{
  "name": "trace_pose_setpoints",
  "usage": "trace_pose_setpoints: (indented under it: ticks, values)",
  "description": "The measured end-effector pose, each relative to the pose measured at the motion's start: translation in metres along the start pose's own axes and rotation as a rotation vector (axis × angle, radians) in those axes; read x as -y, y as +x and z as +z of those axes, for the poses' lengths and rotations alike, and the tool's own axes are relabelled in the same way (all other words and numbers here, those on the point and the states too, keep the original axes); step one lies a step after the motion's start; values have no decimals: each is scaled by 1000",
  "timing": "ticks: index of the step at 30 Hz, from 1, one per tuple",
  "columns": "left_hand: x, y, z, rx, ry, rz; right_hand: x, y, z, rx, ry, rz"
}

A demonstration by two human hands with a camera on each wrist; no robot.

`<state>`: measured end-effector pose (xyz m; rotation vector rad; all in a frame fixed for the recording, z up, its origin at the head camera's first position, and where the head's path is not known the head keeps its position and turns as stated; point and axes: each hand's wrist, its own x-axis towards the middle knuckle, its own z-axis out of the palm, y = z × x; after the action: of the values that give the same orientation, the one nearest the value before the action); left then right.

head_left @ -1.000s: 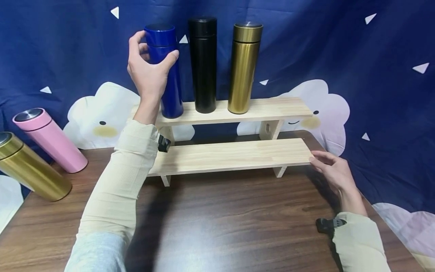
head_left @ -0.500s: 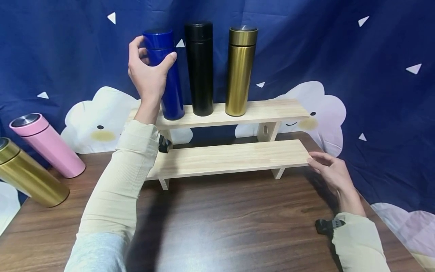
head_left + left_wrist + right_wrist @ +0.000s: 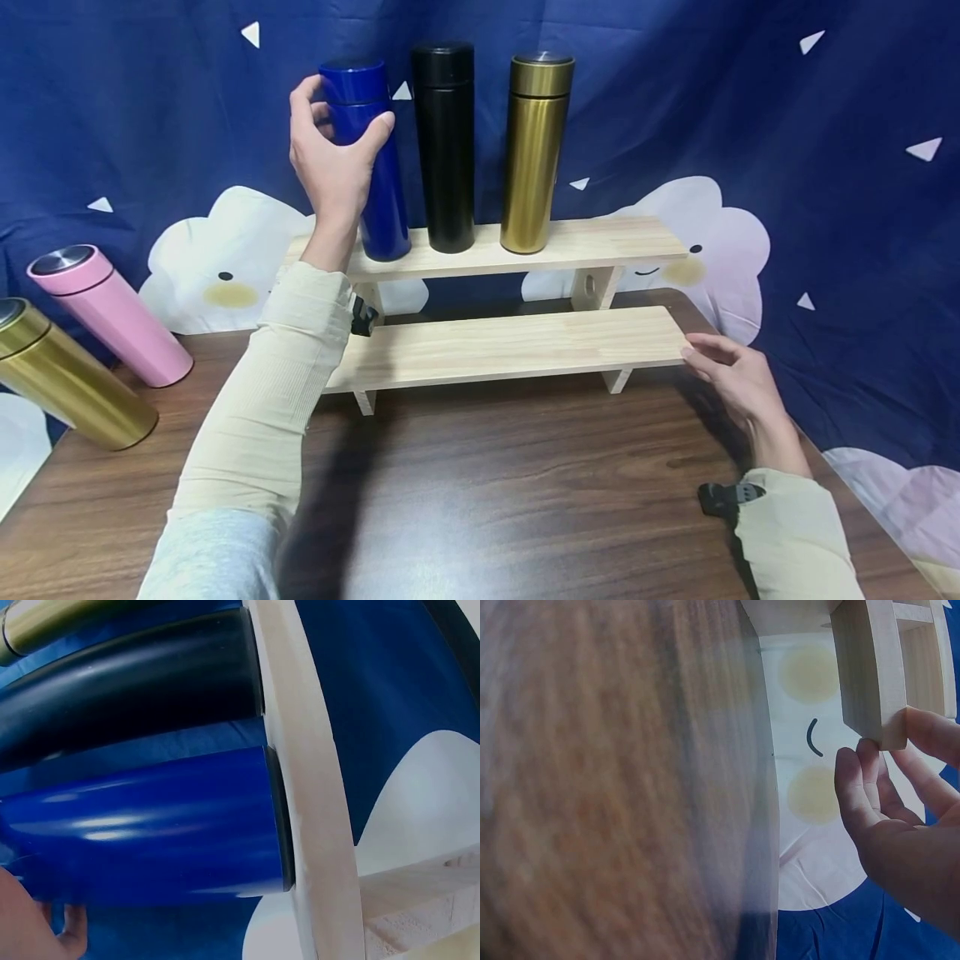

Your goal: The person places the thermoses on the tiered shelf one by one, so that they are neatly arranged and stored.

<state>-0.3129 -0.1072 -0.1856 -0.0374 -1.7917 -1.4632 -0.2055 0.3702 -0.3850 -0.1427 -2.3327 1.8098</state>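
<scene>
In the head view my left hand (image 3: 330, 171) grips the upper part of a blue thermos bottle (image 3: 386, 200), thumb on its near right side. The bottle stands at the left of the upper tier of a two-tier wooden shelf (image 3: 600, 242); in the left wrist view the blue thermos bottle (image 3: 150, 832) has its base against the board. A black thermos bottle (image 3: 446, 167) and a gold thermos bottle (image 3: 534, 175) stand to its right on that tier. My right hand (image 3: 738, 387) pinches the right end of the lower board (image 3: 881, 682) between thumb and fingers.
At the table's left side stand a pink thermos bottle (image 3: 112, 317) and a second gold thermos bottle (image 3: 75, 383), the latter partly cut off by the frame. Behind the brown wooden table (image 3: 510, 483) hangs a dark blue cloth (image 3: 825, 167) with white cloud prints.
The head view shifts slightly. Both hands keep their places on the blue thermos bottle and the lower board, and the bottles stay where they are.
</scene>
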Motion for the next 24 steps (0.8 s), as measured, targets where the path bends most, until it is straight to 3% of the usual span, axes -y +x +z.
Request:
trace_pose_setpoints:
  ticks: [12, 24]
  values:
    - [3, -2, -1, 20, -7, 0, 1, 0, -1, -2, 2, -16]
    - [8, -15, -17, 63, 10, -7, 1, 0, 0, 6, 92, -18]
